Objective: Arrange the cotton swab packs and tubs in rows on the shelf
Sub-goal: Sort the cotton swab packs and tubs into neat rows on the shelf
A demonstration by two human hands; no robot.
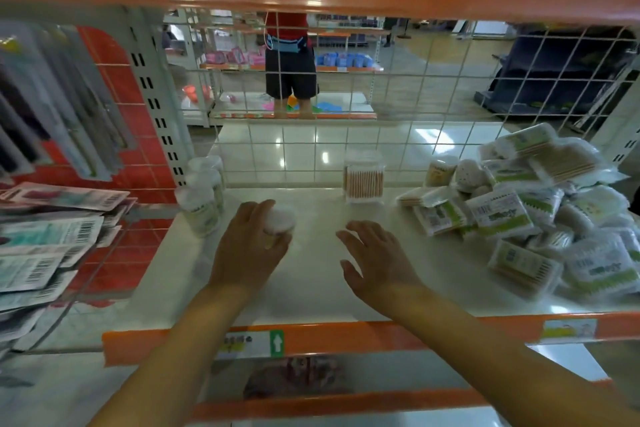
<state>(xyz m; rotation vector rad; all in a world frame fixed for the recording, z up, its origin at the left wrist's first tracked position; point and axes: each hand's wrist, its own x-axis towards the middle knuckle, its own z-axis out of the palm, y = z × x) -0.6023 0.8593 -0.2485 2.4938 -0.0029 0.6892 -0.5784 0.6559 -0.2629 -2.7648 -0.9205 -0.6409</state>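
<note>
Head view, left hand (247, 246) grips tub (280, 221) — upright

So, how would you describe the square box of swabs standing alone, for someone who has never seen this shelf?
Look at the white shelf, along the wire grid at its back. Near the middle stands a clear box of wooden-stick swabs, upright and apart from everything; the tubs on the left are round, the packs on the right lie heaped.

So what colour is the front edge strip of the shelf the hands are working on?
Orange, on the shelf's front edge strip, clearest in the head view.
</note>
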